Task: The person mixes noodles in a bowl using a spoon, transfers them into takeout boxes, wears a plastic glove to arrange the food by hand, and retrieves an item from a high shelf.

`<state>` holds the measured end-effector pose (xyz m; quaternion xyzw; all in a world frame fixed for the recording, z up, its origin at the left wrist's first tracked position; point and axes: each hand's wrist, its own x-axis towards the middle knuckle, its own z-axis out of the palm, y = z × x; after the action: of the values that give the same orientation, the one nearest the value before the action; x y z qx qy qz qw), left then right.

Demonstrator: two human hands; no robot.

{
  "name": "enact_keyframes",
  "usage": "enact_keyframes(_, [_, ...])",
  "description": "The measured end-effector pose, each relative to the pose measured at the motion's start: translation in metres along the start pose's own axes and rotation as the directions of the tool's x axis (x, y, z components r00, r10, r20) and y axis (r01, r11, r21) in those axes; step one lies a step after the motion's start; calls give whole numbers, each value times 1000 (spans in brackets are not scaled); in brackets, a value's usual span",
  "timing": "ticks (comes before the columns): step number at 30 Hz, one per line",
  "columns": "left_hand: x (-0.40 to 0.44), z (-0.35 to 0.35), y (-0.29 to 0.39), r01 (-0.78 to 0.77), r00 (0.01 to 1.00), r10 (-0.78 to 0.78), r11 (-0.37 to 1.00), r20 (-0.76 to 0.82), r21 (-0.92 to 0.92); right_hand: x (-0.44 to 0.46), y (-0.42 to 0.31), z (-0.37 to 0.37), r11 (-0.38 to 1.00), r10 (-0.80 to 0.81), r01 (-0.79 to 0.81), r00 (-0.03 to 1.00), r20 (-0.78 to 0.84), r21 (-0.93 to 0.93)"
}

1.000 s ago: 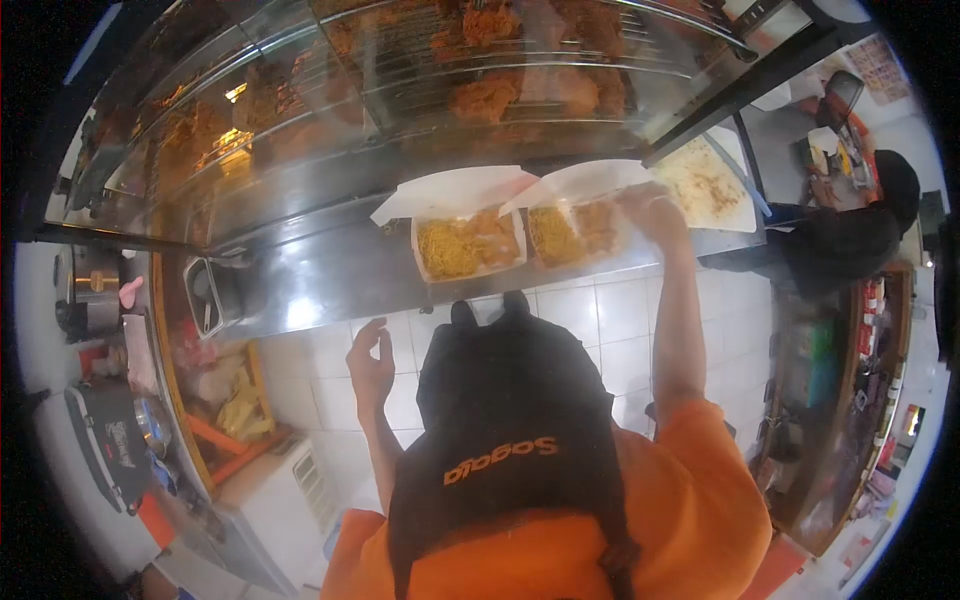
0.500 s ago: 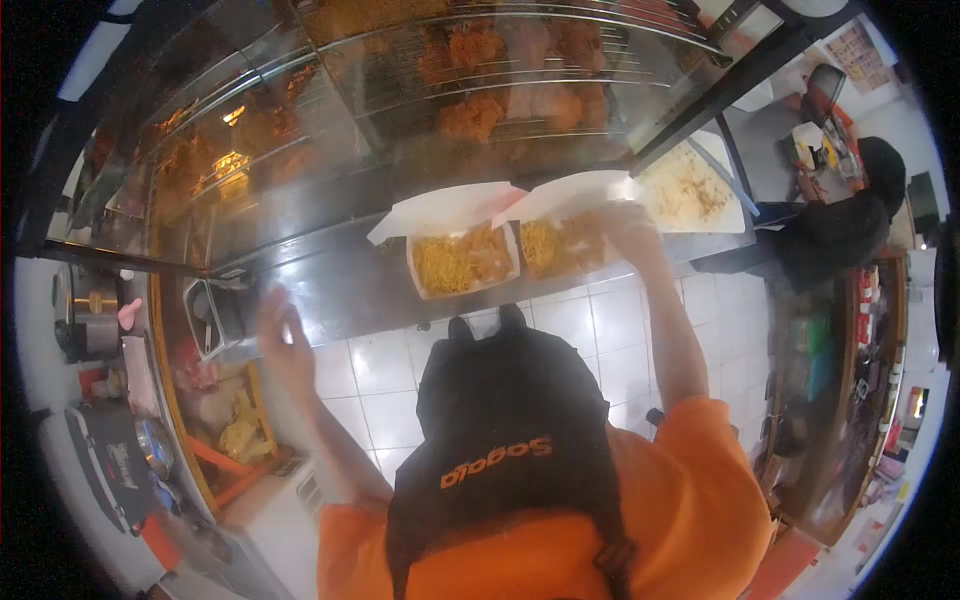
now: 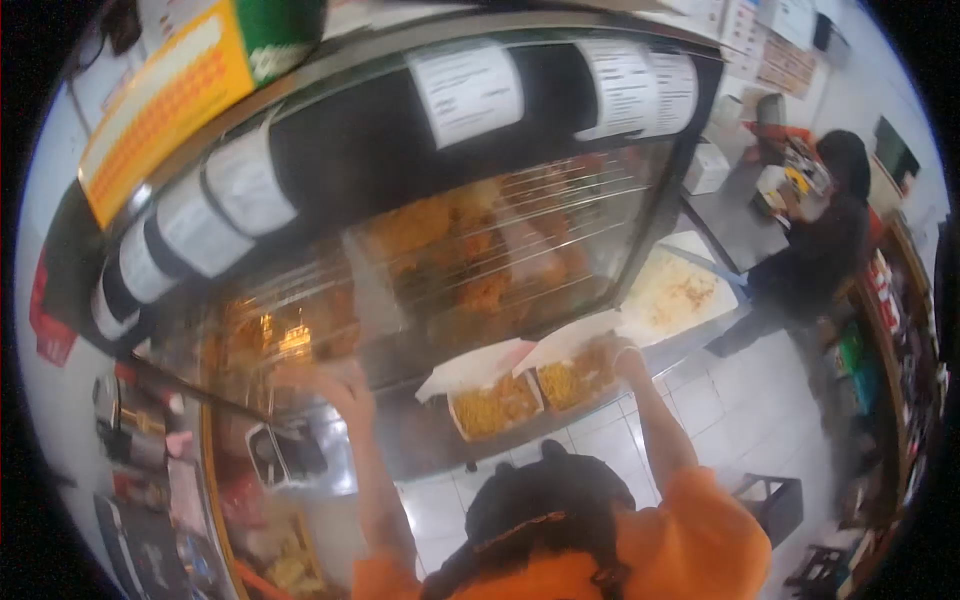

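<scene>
Two open paper food boxes stand side by side on the metal counter, lids tipped back toward the glass cabinet. Yellow noodles and orange-brown pieces of food fill the left box (image 3: 455, 402). The right box (image 3: 560, 392) also has noodles, with its right part blurred. My right hand (image 3: 618, 362) is at that box's right side, smeared, its fingers not clear. My left hand (image 3: 340, 388) is raised in front of the cabinet glass, left of the boxes. Its fingers look stretched out to the left, with nothing visible in them.
The glass food cabinet (image 3: 440, 240) with fried pieces on racks rises behind the counter (image 3: 400, 425). A white crumb-strewn tray (image 3: 665, 290) lies to the right, a metal container (image 3: 268, 455) to the left. A person in dark clothing (image 3: 825, 240) works at the far-right table.
The view has tilted up and shifted, bringing the cabinet's top and its paper sheets into sight. My left hand has risen toward the cabinet glass. My right hand remains by the right box.
</scene>
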<state>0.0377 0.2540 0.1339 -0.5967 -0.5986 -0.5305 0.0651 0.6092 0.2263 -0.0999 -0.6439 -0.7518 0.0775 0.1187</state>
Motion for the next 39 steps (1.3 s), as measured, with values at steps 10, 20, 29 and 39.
enact_keyframes(10, [-157, 30, -40, 358, 921, -313, 914, 231, -191, -79, -93, -118, 887, 461, -419, 823, -332, 193])
enact_keyframes(20, [-160, 82, 26, 503, 546, -451, 851, 706, 154, -171, -69, -122, 781, 624, -586, 716, -313, 216])
enact_keyframes(29, [-161, 76, 83, 393, 659, -369, 912, 655, 118, -195, 29, -160, 582, 805, -587, 516, -294, 563])
enact_keyframes(39, [-199, 158, 306, 691, 524, -427, 719, 737, -75, -119, 396, -280, 838, 508, -493, 548, -665, 233])
